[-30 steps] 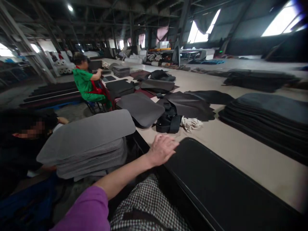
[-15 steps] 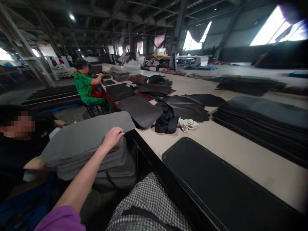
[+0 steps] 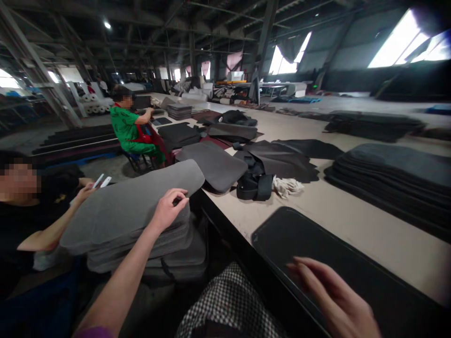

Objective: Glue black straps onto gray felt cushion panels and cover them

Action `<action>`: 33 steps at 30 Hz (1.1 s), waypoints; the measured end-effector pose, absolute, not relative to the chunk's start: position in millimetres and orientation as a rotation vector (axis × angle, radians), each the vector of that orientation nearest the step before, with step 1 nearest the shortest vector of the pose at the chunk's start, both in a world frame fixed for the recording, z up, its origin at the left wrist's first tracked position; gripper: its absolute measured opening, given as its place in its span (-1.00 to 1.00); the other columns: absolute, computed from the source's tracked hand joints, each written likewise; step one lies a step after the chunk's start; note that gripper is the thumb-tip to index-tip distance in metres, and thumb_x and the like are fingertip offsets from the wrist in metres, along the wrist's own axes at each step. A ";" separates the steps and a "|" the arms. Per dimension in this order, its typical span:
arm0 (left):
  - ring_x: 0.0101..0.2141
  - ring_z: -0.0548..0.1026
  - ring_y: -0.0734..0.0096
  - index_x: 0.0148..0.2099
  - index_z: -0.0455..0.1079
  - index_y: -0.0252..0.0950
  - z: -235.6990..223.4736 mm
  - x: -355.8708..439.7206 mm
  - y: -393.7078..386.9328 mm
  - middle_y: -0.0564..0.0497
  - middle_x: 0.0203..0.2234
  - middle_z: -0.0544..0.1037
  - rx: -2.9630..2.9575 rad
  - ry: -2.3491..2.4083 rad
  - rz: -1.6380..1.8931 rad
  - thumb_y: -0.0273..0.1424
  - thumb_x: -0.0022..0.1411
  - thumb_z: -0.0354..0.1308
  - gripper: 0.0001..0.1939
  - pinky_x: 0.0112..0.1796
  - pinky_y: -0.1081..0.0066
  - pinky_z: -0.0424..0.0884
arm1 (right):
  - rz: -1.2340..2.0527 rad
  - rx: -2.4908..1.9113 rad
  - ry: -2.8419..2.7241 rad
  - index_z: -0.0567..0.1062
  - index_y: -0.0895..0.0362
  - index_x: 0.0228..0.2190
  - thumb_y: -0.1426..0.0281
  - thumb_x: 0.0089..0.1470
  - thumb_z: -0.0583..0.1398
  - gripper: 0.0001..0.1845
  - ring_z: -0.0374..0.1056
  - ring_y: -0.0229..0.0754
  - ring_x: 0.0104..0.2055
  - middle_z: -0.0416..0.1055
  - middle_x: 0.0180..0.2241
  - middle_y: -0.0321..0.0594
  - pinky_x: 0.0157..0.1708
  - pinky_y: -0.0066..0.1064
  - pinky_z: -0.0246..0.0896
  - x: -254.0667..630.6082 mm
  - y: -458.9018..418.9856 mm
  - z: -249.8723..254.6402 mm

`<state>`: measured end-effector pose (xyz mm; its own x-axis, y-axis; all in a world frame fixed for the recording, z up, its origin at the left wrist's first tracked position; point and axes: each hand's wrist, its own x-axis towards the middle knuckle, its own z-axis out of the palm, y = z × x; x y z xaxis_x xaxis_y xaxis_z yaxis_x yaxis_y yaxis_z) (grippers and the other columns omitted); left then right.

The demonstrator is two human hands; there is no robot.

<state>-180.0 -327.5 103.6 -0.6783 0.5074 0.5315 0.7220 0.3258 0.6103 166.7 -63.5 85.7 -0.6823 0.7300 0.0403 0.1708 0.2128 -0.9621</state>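
Observation:
My left hand (image 3: 169,208) is at the near edge of a grey mat (image 3: 141,195), the top one of a stack on the left. Its fingers are loosely curved, with a gap between thumb and index finger and nothing seen between them. My right hand (image 3: 331,295), slightly blurred, hovers over a black mat with a raised rim (image 3: 352,263) on the table. Its fingers are stretched forward and hold nothing visible. Beneath the top mat, more grey mats (image 3: 141,251) are piled, with darker ones (image 3: 186,263) lower down.
A person in black (image 3: 21,225) sits left of the stack, holding white handled things (image 3: 102,181). Another person in green (image 3: 125,124) sits farther along the table (image 3: 239,211). Black straps (image 3: 255,185), a whitish cloth bundle (image 3: 287,187) and a dark mat stack (image 3: 394,183) lie on it.
My left hand moved left from the black mat to the grey stack. My right hand has come into view at lower right. The person in black raised the white handled things into view.

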 end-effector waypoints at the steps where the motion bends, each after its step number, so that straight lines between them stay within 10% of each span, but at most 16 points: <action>1: 0.01 0.53 0.24 -0.29 0.44 -0.20 104.1 -177.0 -326.6 -0.07 -0.02 0.59 -1.134 -2.343 -1.255 -0.24 0.36 0.14 -0.81 0.06 0.24 0.39 | 1.656 -0.734 -2.045 0.60 0.02 -0.12 0.00 0.10 0.33 -0.57 0.52 0.02 -0.16 0.59 -0.18 -0.08 -0.24 -0.26 0.48 134.8 -74.1 88.3; 10: 0.04 0.49 0.23 -0.22 0.43 -0.22 85.2 -173.4 -315.4 -0.09 -0.02 0.57 -1.280 -2.357 -1.142 -0.32 0.40 0.12 -0.87 0.09 0.20 0.37 | 2.229 -0.311 -1.839 0.61 0.15 -0.27 0.13 -0.05 0.38 -0.62 0.39 -0.23 -0.35 0.54 -0.35 -0.24 -0.35 -0.43 0.32 -94.4 -149.5 74.3; 33: -0.10 0.57 0.32 -0.17 0.54 -0.21 89.3 -188.0 -314.2 -0.03 -0.14 0.63 -1.150 -2.452 -1.322 -0.30 0.37 0.16 -0.84 -0.02 0.35 0.45 | 2.060 -0.378 -1.832 0.58 0.09 -0.43 0.30 0.05 0.27 -0.88 0.34 -0.25 -0.39 0.48 -0.45 -0.30 -0.36 -0.46 0.24 -112.4 -167.0 62.9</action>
<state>-188.0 -314.2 89.3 -0.7016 0.5624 0.4375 0.6745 0.3265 0.6621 -112.4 -167.0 62.9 -0.9004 0.4334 0.0370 -0.0873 -0.0967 -0.9915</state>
